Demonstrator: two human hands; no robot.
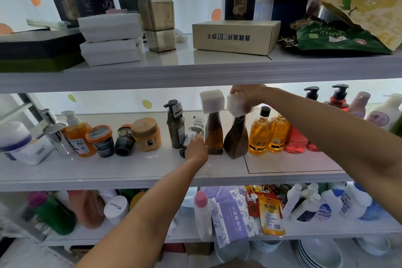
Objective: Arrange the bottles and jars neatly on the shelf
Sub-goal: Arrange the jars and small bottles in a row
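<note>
On the middle shelf (130, 169) stands a row of bottles and jars. My right hand (245, 93) grips the white cube cap of a dark brown twisted bottle (236, 137), which tilts slightly. A matching brown bottle (214, 135) with a white cube cap stands upright just left of it. My left hand (195, 148) holds a small tilted bottle with a white label (192, 135) in front of a dark green pump bottle (175, 126). Two amber bottles (268, 135) stand to the right of the twisted one.
Left on the middle shelf: an amber jar (146, 135), a black jar (124, 140), an orange-lidded jar (101, 140), an orange pump bottle (77, 132) and a white tub (16, 141). Red and pink bottles (339, 100) stand at the right. Boxes fill the top shelf (195, 67).
</note>
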